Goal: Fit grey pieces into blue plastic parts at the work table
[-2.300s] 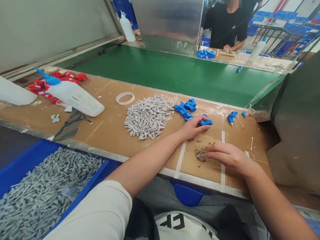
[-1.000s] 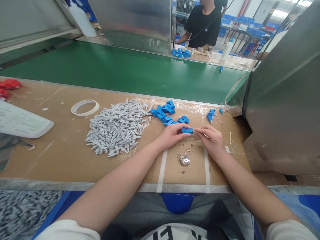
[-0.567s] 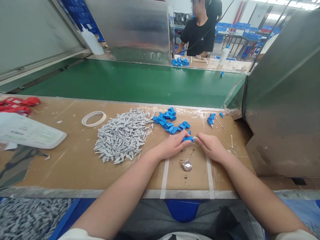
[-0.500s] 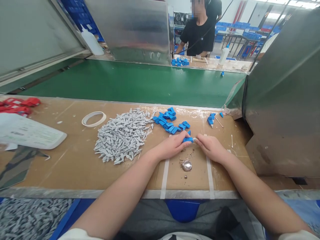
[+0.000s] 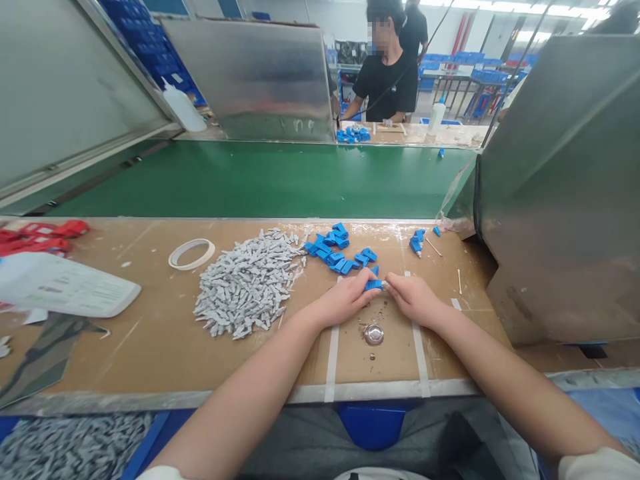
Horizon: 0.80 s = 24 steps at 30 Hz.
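Note:
My left hand [image 5: 343, 301] is closed around a blue plastic part [image 5: 373, 285], held just above the brown tabletop. My right hand [image 5: 414, 300] pinches at the right end of that part, where a small light-grey piece [image 5: 384, 285] shows; the fingertips hide most of it. Several similar blue parts [image 5: 325, 253] lie beyond my left hand. To the left is a large heap of small grey plastic pieces [image 5: 245, 287]. A shiny round metal disc [image 5: 373, 335] rests on the table between my forearms, with dark specks around it.
A tape roll [image 5: 192, 254], red parts [image 5: 45, 238] and a printed plastic bag [image 5: 65, 283] lie leftward. Blue pieces [image 5: 417, 243] and cotton swabs [image 5: 460, 281] are on the right. Beyond the table runs a green belt [image 5: 300, 177], with metal panels [image 5: 565, 200] beside it. A co-worker [image 5: 385, 80] sits opposite.
My view has tilted up a little, so the table appears lower. My hands stay together at the blue part, and less of the grey piece shows between them.

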Each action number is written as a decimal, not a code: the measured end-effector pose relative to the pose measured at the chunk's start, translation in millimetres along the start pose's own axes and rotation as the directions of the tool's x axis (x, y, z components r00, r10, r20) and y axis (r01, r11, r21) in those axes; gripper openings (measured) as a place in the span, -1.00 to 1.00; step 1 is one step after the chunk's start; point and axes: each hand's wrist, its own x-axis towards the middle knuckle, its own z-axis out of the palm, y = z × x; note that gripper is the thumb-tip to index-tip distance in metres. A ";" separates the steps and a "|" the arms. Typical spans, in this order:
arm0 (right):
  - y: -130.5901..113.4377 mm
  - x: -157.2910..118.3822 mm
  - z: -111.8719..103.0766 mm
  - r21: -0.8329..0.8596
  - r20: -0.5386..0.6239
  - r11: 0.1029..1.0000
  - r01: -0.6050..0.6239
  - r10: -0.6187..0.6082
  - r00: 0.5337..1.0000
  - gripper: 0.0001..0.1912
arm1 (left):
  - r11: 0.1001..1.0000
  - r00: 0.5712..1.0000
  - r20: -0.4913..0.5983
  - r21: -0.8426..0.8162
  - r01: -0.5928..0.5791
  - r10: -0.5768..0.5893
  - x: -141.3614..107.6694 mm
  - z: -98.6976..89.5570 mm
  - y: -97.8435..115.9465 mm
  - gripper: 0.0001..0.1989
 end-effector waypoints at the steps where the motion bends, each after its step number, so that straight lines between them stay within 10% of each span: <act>1: -0.6 -0.9 -0.4 -0.012 0.000 1.000 0.004 -0.004 1.000 -0.67 | 1.000 1.000 -0.005 -0.018 -0.002 0.002 -0.2 0.0 -0.2 -0.67; 6: 12.8 -4.9 -12.3 -0.138 -0.087 0.979 -0.153 0.142 0.986 -0.61 | 0.998 0.973 -0.227 -0.055 0.018 -0.030 -3.4 -7.0 -4.6 -0.32; 12: 26.7 5.5 -40.1 -0.317 -0.273 0.716 -0.622 0.559 0.783 -0.58 | 0.993 0.816 -0.566 -0.090 0.075 -0.113 -7.0 -16.2 -7.6 -0.57; 18: -16.9 29.9 -22.1 -0.285 -0.145 0.932 -0.223 0.188 0.971 -0.64 | 0.997 0.869 -0.487 -0.037 0.074 -0.083 -4.8 -8.6 -3.7 -0.69; 24: -14.7 46.5 -1.8 0.086 -0.161 0.995 -0.047 0.060 0.985 -0.75 | 0.997 0.798 -0.603 -0.058 -0.047 0.002 0.6 2.1 -8.3 -0.69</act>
